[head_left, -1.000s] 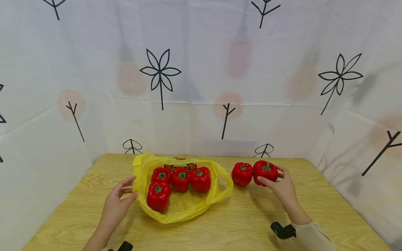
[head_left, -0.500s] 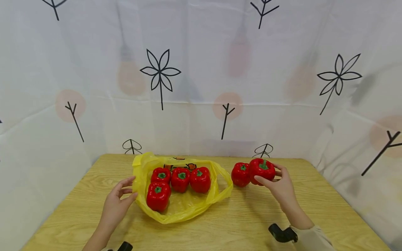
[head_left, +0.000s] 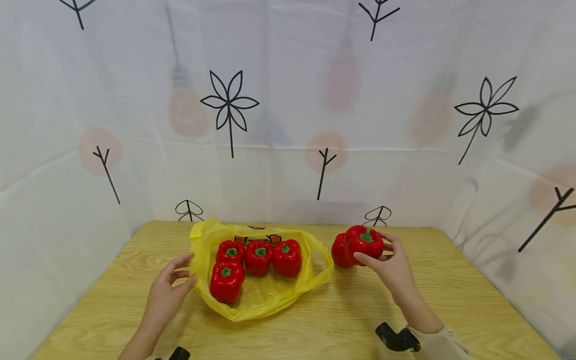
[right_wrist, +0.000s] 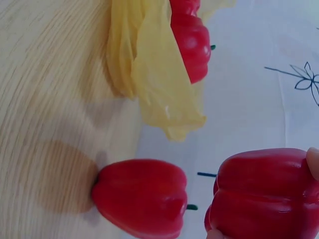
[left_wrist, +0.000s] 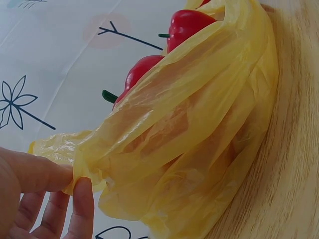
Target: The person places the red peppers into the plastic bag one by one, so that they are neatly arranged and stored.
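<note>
A yellow plastic bag (head_left: pixel 265 309) lies spread on the table with its mouth facing up. Several red bell peppers with green stems sit inside it, among them a front one (head_left: pixel 227 284) and a right one (head_left: pixel 287 258). At the bag's left rim, my left hand (head_left: pixel 165 292) pinches the thin plastic between thumb and fingers. My right hand (head_left: pixel 398 267) grips another bell pepper (right_wrist: pixel 266 194), raised off the wood, stem upward. A further bell pepper (right_wrist: pixel 142 196) stands on the table just behind and left of it, partly covered by it in the head view.
The wooden table (head_left: pixel 333 330) reaches back to a white cloth (head_left: pixel 279 185) with plant drawings. Toward the right pepper, a handle loop (head_left: pixel 321 265) of the bag sticks out. Black wrist mounts show on both forearms.
My right hand has lifted its bell pepper and carried it leftward, so it now overlaps the standing one. My left hand and the bag have stayed put.
</note>
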A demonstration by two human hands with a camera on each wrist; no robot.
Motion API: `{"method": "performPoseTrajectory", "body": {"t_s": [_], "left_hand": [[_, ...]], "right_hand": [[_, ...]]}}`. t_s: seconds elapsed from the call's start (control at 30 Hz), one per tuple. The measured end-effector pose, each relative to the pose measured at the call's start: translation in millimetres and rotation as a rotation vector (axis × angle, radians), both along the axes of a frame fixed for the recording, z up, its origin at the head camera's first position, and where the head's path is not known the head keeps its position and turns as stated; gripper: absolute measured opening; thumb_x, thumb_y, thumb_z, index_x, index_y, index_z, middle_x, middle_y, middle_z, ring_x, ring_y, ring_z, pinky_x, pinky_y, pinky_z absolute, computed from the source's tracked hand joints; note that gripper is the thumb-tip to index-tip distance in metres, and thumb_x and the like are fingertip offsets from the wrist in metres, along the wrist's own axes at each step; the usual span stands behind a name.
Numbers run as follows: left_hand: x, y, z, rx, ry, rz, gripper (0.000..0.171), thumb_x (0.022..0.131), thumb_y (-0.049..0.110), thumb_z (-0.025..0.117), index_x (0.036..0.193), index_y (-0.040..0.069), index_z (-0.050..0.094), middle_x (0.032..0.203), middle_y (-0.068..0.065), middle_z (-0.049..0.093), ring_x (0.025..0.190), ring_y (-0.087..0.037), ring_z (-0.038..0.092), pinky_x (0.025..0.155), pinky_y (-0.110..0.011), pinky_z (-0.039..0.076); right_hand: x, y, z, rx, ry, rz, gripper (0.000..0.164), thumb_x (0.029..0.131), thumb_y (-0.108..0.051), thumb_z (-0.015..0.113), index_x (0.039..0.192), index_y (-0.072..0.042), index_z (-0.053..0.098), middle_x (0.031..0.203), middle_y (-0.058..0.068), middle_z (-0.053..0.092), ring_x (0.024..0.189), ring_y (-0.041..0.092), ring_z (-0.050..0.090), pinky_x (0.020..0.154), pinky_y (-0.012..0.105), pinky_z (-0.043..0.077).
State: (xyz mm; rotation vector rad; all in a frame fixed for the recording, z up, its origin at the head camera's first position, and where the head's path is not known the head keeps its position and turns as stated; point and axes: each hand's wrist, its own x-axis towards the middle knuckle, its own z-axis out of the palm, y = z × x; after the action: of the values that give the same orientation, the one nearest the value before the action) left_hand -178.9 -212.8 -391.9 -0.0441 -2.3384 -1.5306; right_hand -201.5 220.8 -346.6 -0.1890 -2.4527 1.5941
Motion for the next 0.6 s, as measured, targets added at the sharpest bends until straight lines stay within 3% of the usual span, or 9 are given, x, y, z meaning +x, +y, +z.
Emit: {"method": "performPoseTrajectory", "body": {"t_s": [0.27, 0.6], "left_hand": [[0.3, 0, -0.5, -0.011, 0.027, -0.005, 0.045, 0.084, -0.002, 0.065, 0.128, 0.005, 0.053, 0.116, -0.011, 0.053, 0.088, -0.004, 0.053, 0.069, -0.02, 0.051], [0.5, 0, 0.7, -0.014, 0.001, 0.001, 0.046, 0.085, -0.002, 0.065, 0.128, 0.006, 0.052, 0.118, -0.012, 0.052, 0.089, -0.006, 0.054, 0.069, -0.02, 0.051]], "right_hand": [[1.6, -12, 2.6, -0.016, 0.005, 0.014, 0.084, 0.079, -0.034, 0.075, 0.142, -0.008, 0.027, 0.129, 0.019, 0.036, 0.1, 0.028, 0.04, 0.071, 0.025, 0.047], [2.2, -25, 2.2, -0.034, 0.016, 0.038, 0.081, 0.078, -0.032, 0.076, 0.14, -0.008, 0.029, 0.127, 0.018, 0.037, 0.099, 0.028, 0.04, 0.071, 0.025, 0.047]]}}
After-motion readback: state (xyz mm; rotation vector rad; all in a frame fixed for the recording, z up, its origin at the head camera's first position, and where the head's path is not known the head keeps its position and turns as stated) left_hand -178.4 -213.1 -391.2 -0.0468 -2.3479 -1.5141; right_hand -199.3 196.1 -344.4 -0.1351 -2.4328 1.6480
